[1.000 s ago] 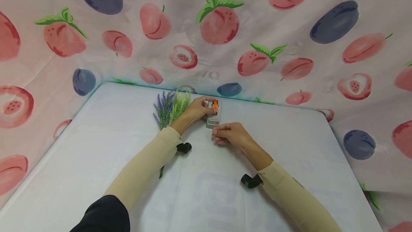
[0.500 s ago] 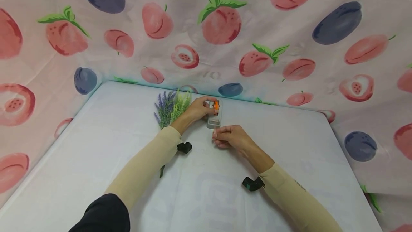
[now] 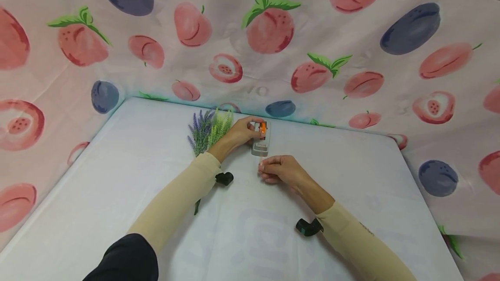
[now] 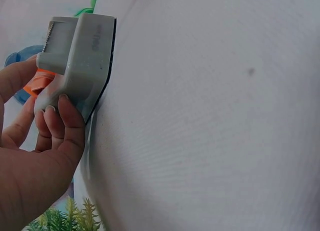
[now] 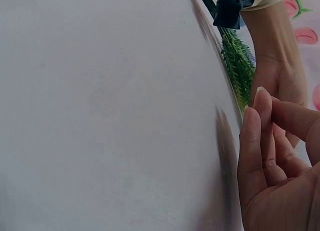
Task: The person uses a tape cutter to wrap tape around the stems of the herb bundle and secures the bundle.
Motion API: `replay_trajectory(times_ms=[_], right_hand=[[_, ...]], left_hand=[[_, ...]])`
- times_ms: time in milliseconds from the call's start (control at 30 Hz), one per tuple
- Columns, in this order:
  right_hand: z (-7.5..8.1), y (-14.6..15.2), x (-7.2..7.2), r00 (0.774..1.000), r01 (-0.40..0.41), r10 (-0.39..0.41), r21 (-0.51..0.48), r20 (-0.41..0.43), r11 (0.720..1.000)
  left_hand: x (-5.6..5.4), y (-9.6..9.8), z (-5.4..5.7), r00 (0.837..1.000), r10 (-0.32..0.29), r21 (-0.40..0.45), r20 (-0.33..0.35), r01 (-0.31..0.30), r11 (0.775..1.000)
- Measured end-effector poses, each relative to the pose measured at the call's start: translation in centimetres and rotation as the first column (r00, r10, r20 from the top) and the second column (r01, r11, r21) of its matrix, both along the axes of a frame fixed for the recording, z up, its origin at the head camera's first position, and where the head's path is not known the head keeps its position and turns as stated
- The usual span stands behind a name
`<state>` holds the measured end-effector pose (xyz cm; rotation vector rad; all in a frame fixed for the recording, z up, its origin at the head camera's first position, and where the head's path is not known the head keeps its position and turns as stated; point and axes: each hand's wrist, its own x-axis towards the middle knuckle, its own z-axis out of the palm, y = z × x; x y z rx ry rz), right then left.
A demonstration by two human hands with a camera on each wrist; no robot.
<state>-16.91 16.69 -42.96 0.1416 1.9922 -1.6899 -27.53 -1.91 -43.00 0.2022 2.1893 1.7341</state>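
Observation:
A grey tape dispenser (image 3: 261, 145) with an orange hub stands near the back of the white table. My left hand (image 3: 241, 132) grips it from the left; in the left wrist view, curled fingers (image 4: 55, 128) press its side below the toothed cutting edge. Just in front of the dispenser, my right hand (image 3: 284, 171) has its thumb and forefinger pinched together. A faint, see-through strip of tape (image 3: 261, 158) seems to run from the dispenser to those fingertips. The right wrist view shows the pinching right hand (image 5: 280, 161), but the tape is hardly visible there.
Artificial lavender stems, purple (image 3: 201, 132) and yellow-green (image 3: 219, 128), lie left of the dispenser, partly under the left forearm. Behind the white table (image 3: 250, 229) hangs a fruit-printed cloth (image 3: 242, 21). A black wrist camera (image 3: 308, 227) sits on each arm.
My right hand has drawn slightly toward me, widening its gap from the dispenser. My left hand keeps its hold on the dispenser. The head view has shifted a little.

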Motion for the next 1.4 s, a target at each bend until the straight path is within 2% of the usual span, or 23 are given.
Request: replay_trajectory(times_ms=[333,833,1400], right_hand=[[0.2,-0.1,0.8,1.0,-0.015,0.014,-0.049,-0.014,0.999],[0.0,0.0,1.4,1.0,-0.017,0.017,-0.04,-0.016,0.999],[0.1,-0.1,2.2,0.996,-0.086,0.086,-0.019,-0.015,0.996]], left_hand=[[-0.1,-0.1,-0.1,1.0,-0.027,0.028,-0.002,0.027,0.999],[0.0,0.0,0.0,1.0,-0.024,0.011,-0.019,0.024,1.0],[-0.1,-0.2,-0.1,0.999,-0.038,0.021,-0.017,0.039,0.999]])
